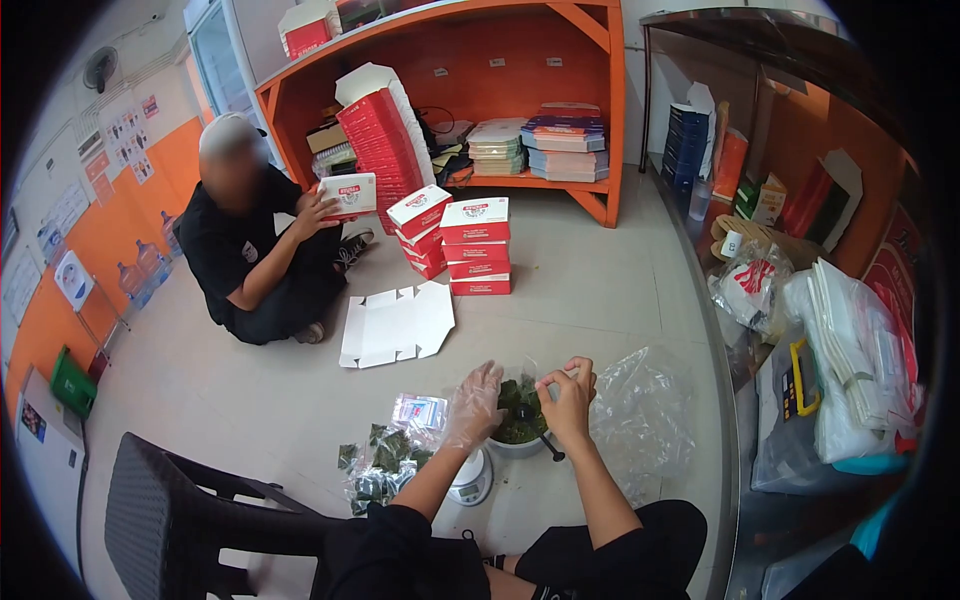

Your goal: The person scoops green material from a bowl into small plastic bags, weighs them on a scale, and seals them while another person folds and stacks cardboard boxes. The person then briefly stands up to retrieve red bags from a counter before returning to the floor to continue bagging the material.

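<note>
Across the top of the frame stretches the orange shelf unit, filling the back of the scene! Upper left, a co-worker sits cross-legged on the floor, holding up a red-and-white box. Down at lower left stands a dark chair. Top centre, the stacked boxes rise in two columns, side by side, and just below them a flat white carton lies spread out. Right of lower centre, there's a crumpled clear plastic bag. And here's the main action, lower centre: the bowl, filled with green leaves, sits on the floor between both hands! Left of it, leaf-filled packets lie in a heap. The left hand, gloved in clear plastic, reaches over the rim, fingers extended; whether they grip anything, I can't tell. The right hand has thumb and forefinger drawn together above the leaves, their hold unclear. Below the gloved hand, a white scale; and smallest, a black spoon leaning out of the bowl.
</note>
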A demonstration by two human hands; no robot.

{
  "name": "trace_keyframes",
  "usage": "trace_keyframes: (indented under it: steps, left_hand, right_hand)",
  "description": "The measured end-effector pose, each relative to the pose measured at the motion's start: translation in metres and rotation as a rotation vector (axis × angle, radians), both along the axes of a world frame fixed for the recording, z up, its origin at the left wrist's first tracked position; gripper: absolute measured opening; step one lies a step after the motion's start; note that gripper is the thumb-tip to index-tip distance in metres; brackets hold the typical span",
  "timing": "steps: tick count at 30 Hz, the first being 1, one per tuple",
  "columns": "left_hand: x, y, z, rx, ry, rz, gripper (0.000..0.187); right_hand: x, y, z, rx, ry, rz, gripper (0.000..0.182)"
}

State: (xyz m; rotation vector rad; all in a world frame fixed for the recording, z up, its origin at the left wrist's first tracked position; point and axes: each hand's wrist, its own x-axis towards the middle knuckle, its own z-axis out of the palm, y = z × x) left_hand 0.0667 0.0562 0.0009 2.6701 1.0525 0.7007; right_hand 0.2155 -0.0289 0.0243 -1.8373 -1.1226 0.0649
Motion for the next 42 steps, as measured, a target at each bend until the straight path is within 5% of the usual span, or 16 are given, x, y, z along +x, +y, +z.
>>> trace_keyframes:
  steps: [9, 11, 16, 24, 26, 31, 34, 37, 40, 42]
  left_hand:
    - [-0.006, 0.003, 0.003, -0.303, -0.023, 0.036, 0.066]
    - [-0.006, 0.013, -0.010, -0.247, -0.061, 0.010, 0.033]
    - [-0.008, 0.013, -0.019, -0.204, -0.130, 0.040, 0.008]
    - [-0.008, 0.011, -0.008, -0.174, 0.094, 0.089, 0.017]
    - [-0.014, -0.004, 0.024, -0.239, -0.339, 0.076, 0.033]
    - [-0.008, 0.005, 0.045, -0.130, -0.238, -0.239, 0.050]
    - [0.001, 0.010, 0.042, 0.020, 0.141, -0.292, 0.060]
    - [0.004, -0.010, 0.044, 0.045, -0.044, -0.163, 0.068]
    - [-0.001, -0.024, 0.036, 0.105, 0.225, -0.180, 0.076]
    - [-0.002, -0.031, 0.035, 0.043, -0.010, -0.059, 0.081]
  right_hand:
    - [0.000, 0.000, 0.001, -0.123, -0.196, 0.050, 0.006]
    - [0.000, -0.002, 0.013, -0.118, -0.220, 0.039, 0.006]
    - [-0.002, -0.011, 0.014, -0.055, -0.299, 0.010, 0.006]
    - [0.005, -0.001, 0.019, -0.041, -0.404, 0.061, 0.006]
    - [0.007, -0.003, 0.014, -0.064, -0.417, 0.068, 0.006]
    - [0.004, -0.002, 0.022, -0.080, -0.407, 0.147, 0.006]
    - [0.004, -0.003, 0.020, -0.067, -0.460, 0.130, 0.006]
    - [0.010, -0.004, 0.015, -0.051, -0.410, 0.093, 0.006]
    - [0.008, -0.006, 0.010, -0.054, -0.378, 0.108, 0.006]
    - [0.008, -0.007, 0.011, -0.058, -0.377, 0.091, 0.006]
